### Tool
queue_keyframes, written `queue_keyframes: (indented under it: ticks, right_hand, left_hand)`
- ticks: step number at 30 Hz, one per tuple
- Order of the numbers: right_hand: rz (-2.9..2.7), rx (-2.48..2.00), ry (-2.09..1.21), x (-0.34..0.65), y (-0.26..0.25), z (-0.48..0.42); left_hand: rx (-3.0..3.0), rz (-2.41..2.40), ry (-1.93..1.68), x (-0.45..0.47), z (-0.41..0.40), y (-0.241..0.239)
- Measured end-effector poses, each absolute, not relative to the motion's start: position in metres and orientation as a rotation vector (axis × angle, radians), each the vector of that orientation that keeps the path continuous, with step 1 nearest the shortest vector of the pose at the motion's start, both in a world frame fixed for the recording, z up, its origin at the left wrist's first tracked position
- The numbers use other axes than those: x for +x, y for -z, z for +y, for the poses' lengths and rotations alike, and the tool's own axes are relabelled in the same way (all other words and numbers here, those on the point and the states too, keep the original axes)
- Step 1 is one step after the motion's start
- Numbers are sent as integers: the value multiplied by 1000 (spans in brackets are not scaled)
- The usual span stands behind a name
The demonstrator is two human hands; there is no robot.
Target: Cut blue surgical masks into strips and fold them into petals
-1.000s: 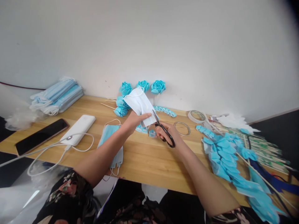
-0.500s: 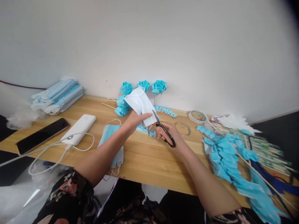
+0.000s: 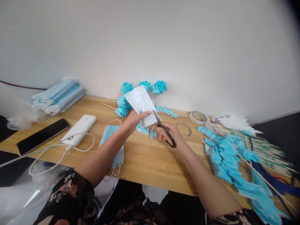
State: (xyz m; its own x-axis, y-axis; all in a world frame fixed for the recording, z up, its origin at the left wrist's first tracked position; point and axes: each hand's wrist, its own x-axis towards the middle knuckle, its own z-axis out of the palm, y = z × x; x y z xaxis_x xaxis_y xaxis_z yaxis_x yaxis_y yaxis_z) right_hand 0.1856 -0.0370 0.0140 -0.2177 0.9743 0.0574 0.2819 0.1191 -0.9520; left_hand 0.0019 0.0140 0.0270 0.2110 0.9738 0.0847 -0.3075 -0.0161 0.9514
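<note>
My left hand (image 3: pixel 135 120) pinches the lower edge of a white face mask (image 3: pixel 142 103), holding it up above the wooden table (image 3: pixel 145 159). My right hand (image 3: pixel 169 133) grips black-handled scissors (image 3: pixel 164 128), whose blades point up-left at the mask's lower right corner. Small blue cut pieces (image 3: pixel 146 131) lie on the table just below both hands. A blue mask (image 3: pixel 112 143) lies flat under my left forearm.
A stack of blue masks (image 3: pixel 58 95) sits at the back left, with a dark phone (image 3: pixel 42 136) and a white power bank (image 3: pixel 79 125) with cable nearby. Blue fabric roses (image 3: pixel 145 87) stand by the wall. Tape rolls (image 3: pixel 198 117), blue petal pieces (image 3: pixel 225 153) and sticks fill the right.
The mask and my left hand have risen slightly. The scissors stay at the mask's lower corner, hardly moved.
</note>
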Motion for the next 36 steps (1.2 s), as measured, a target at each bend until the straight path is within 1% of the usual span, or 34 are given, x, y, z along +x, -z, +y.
queue_keyframes:
  ticks: [6, 13, 18, 28, 36]
  right_hand:
    - [-1646, -1284, -1147, 185, -15, -37]
    - [-1743, -1205, -1144, 188, -15, -37]
    - [-1849, -1163, -1070, 188, -17, -38]
    - [-1879, -1175, -992, 187, -21, -38]
    - [-1809, -1220, -1028, 185, -26, -42]
  left_hand:
    - [1113, 812, -1221, 2, 15, -26]
    - [1110, 781, -1245, 4, 13, -26]
    - [1148, 784, -1237, 7, 13, -23]
    - [1188, 860, -1182, 12, 6, -21]
    - [1135, 863, -1166, 15, 5, -21]
